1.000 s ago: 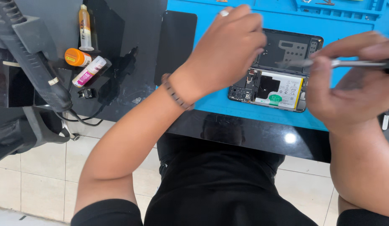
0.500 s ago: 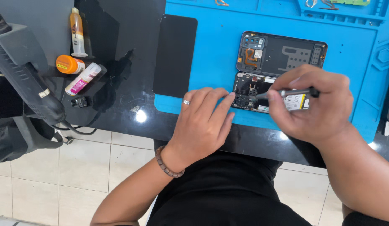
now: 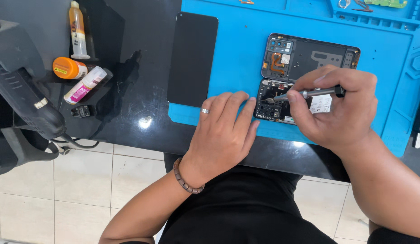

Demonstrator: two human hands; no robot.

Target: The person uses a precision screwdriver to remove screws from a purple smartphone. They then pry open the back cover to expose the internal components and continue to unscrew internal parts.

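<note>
Black clothing, 1 beaded bracelet (image 3: 185, 180), perhaps silver ring (image 3: 205, 110).

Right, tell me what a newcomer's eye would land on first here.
The bright blue repair mat on the dark table draws the eye, with an opened phone and its back cover lying on it. The right hand holds a slim screwdriver with its tip on the phone's board, while the left hand rests flat beside it. To the left lies a black screen panel.

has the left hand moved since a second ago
Yes. The left hand has come off the opened phone and now lies flat on the blue mat's near edge, just left of the phone.
</note>
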